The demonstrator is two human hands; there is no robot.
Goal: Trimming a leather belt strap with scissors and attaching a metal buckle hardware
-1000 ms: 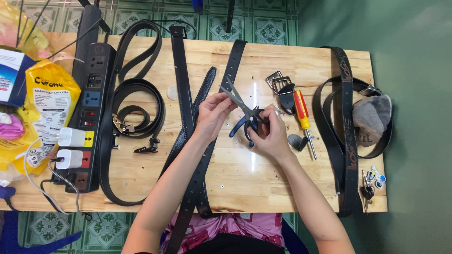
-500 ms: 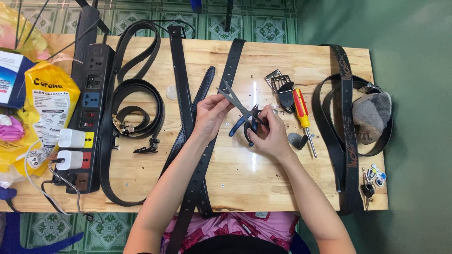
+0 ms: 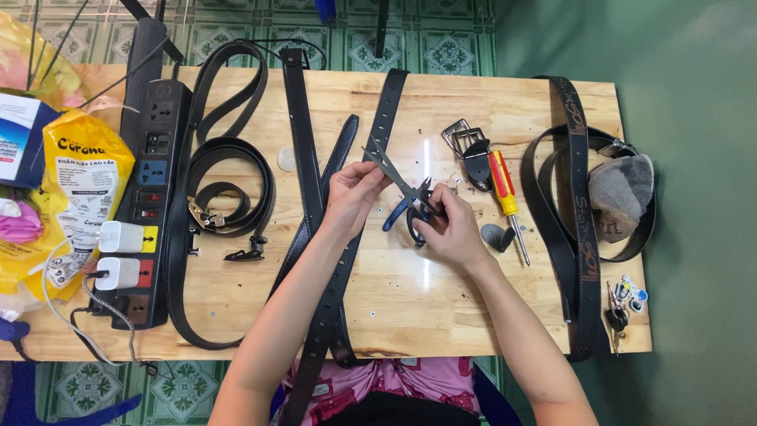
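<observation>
Pinching the black perforated leather belt (image 3: 371,170) at mid-surface, the left hand (image 3: 351,197) kept it taut; the right hand (image 3: 449,229) closed round blue-handled steel scissors (image 3: 406,197), blades parted. Cutting squarely looked best.

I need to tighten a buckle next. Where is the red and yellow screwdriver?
In the head view the screwdriver lies on the wooden table, just right of the right hand, below the metal buckles.
</observation>
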